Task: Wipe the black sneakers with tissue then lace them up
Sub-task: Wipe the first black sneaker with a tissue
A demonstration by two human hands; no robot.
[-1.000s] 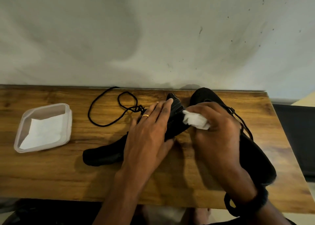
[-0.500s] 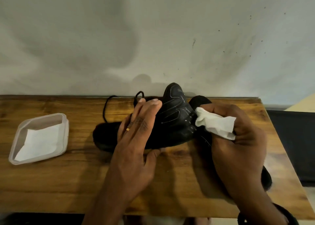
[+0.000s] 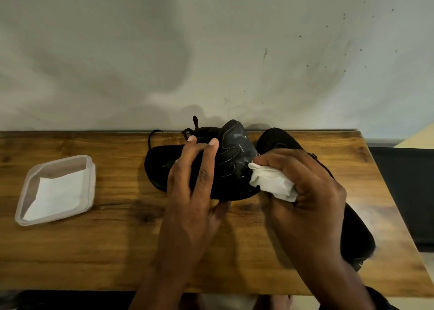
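Note:
One black sneaker (image 3: 231,159) lies tipped on its side across the middle of the wooden table (image 3: 98,246), toe to the left, heel raised toward the wall. My left hand (image 3: 195,192) grips it around the middle, fingers over the top. My right hand (image 3: 305,192) holds a crumpled white tissue (image 3: 270,182) pressed against the sneaker's heel end. The second black sneaker (image 3: 357,229) lies behind my right hand at the table's right side, partly hidden. A black lace (image 3: 152,138) trails from the held sneaker at the back.
A clear plastic tray (image 3: 89,168) holding a folded white tissue sits at the table's left. A pale wall runs directly behind the table. The table's right edge lies just past the second sneaker, with a dark surface beyond it.
The held sneaker has been lifted and turned onto its side, with its lace gathered toward the wall. My right hand with the tissue has slid down along the heel end.

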